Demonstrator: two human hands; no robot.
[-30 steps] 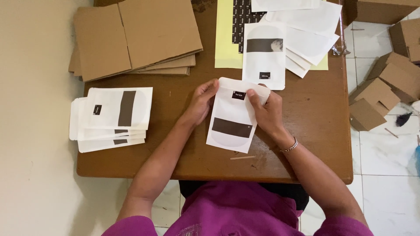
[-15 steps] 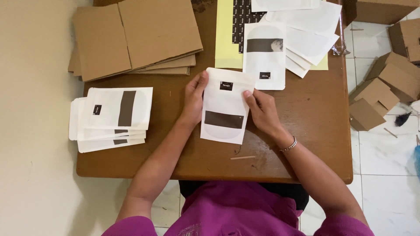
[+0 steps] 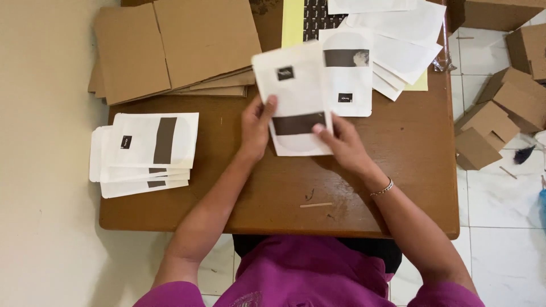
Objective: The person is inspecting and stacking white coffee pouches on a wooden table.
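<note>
A brown wooden surface (image 3: 398,187) carries flattened cardboard sheets (image 3: 170,45) at its far left corner and a stack of white pouches (image 3: 145,150) at its left edge. Above its middle, a white pouch with a dark band (image 3: 293,96) is grasped by the left hand (image 3: 256,125) and right hand (image 3: 341,145), one at each side.

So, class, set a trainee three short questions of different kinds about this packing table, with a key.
1. True or false: both hands hold the white pouch.
2. The finished pouch stack lies on which side of the person: A left, B right?
3. What lies flat at the table's far left corner?

Key: 1 true: left hand and right hand grip its lower edge. 2 A. 3 Flattened cardboard sheets.
</note>
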